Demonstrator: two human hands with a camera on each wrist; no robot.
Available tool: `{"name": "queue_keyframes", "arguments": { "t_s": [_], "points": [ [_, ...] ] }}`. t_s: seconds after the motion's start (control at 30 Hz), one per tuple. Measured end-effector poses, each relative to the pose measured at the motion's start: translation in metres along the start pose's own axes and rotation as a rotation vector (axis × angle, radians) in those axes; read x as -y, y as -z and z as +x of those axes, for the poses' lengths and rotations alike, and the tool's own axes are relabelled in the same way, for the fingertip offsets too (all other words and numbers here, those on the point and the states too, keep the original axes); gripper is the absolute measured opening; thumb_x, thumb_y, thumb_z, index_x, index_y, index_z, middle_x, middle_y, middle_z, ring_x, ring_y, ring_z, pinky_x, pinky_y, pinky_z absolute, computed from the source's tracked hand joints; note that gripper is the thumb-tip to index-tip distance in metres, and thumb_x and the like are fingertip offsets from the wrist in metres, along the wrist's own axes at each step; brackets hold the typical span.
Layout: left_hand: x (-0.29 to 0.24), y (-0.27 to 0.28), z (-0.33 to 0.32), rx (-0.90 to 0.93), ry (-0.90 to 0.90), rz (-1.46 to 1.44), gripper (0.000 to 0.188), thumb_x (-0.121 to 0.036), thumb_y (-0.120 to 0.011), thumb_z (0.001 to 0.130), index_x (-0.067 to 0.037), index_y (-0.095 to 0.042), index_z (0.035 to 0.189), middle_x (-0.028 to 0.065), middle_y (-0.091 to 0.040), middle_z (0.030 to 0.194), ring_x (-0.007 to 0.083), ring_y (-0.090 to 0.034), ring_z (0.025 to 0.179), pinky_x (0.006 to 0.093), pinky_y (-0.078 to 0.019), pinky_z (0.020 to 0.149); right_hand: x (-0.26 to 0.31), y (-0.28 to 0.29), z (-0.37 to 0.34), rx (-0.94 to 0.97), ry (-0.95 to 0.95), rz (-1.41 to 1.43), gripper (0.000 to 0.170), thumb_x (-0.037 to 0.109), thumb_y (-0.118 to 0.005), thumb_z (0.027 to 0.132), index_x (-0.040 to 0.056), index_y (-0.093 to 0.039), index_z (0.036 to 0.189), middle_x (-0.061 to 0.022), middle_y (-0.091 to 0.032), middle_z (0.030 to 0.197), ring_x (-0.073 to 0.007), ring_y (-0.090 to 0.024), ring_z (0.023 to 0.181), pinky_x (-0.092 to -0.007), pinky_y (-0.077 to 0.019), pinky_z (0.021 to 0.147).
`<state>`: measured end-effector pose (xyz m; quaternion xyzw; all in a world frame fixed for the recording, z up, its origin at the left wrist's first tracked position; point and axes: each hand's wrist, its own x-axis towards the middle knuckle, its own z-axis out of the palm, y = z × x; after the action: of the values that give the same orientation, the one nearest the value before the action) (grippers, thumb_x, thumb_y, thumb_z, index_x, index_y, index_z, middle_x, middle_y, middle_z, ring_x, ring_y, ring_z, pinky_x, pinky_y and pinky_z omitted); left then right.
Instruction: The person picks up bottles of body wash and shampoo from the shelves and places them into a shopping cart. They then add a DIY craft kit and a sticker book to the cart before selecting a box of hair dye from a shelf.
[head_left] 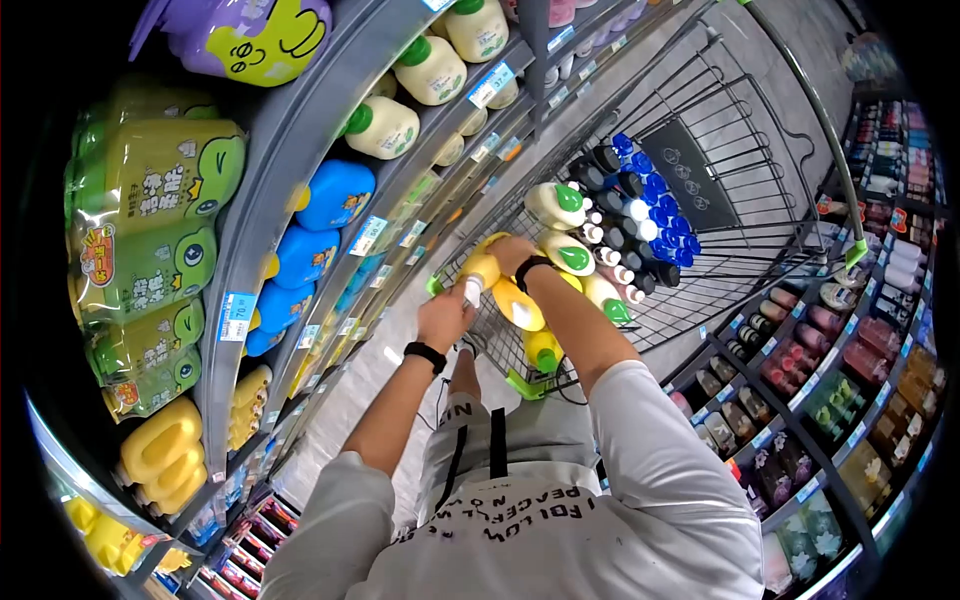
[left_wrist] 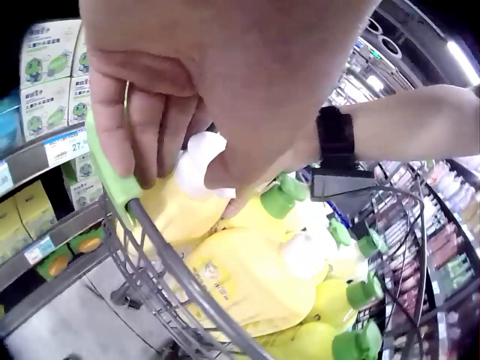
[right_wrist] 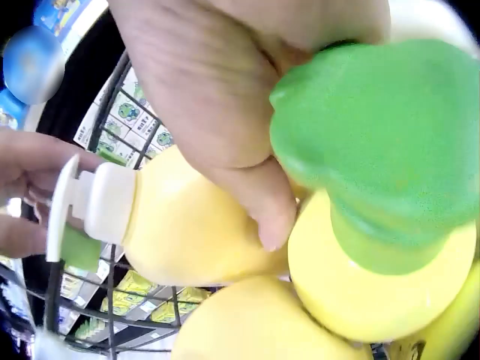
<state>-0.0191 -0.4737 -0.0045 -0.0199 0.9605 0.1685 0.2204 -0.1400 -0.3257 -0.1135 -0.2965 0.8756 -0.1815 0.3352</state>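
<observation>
A yellow bottle [head_left: 483, 268] with a white pump-style cap [right_wrist: 112, 202] lies tilted at the near-left corner of a shopping cart. My right hand [head_left: 513, 254] grips its body, the thumb pressed along the yellow side in the right wrist view. At the cap end, my left hand [head_left: 445, 322] pinches the white cap between thumb and curled fingers, close to the cart's green corner piece [left_wrist: 112, 161]. Beside this bottle lie another yellow bottle with a white cap [left_wrist: 247, 277] and yellow bottles with green caps [head_left: 543, 350]. A large green cap [right_wrist: 382, 142] stands near my right hand.
The wire cart [head_left: 740, 110] also carries cream bottles with green leaf caps [head_left: 570, 255] and several blue-capped bottles [head_left: 670, 215]. Shelves of cream bottles [head_left: 430, 70], blue jugs [head_left: 335, 195] and green packs [head_left: 150, 170] line the left. More stocked shelves [head_left: 800, 390] stand right.
</observation>
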Motion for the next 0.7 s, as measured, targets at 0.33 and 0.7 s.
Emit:
{"name": "queue_keyframes", "arguments": {
  "t_s": [0.33, 0.7],
  "points": [
    [-0.018, -0.005, -0.042, 0.155, 0.128, -0.055, 0.084, -0.025, -0.065, 0.076, -0.002, -0.020, 0.144, 0.0161, -0.059, 0.111, 0.0316, -0.058, 0.106, 0.0432, -0.0486, 0.085, 0.043, 0.004, -0.048, -0.097, -0.186, -0.242, 0.033, 0.019, -0.048, 0.088, 0.0095, -0.052, 0.119, -0.0144, -0.050, 0.132, -0.0313, -0.046, 0.124, -0.0506, -0.0336, 0.103],
    [-0.007, -0.039, -0.095, 0.344, -0.240, 0.413, 0.056, -0.026, -0.051, 0.088, -0.014, -0.039, 0.141, 0.0149, -0.023, 0.151, 0.0385, -0.014, 0.141, 0.0567, -0.0293, 0.103, 0.131, -0.020, -0.263, -0.422, -0.368, 0.165, 0.032, 0.020, -0.064, 0.074, 0.0065, -0.063, 0.103, -0.0174, -0.062, 0.105, -0.0336, -0.059, 0.097, -0.0421, -0.0480, 0.084]
  ]
}}
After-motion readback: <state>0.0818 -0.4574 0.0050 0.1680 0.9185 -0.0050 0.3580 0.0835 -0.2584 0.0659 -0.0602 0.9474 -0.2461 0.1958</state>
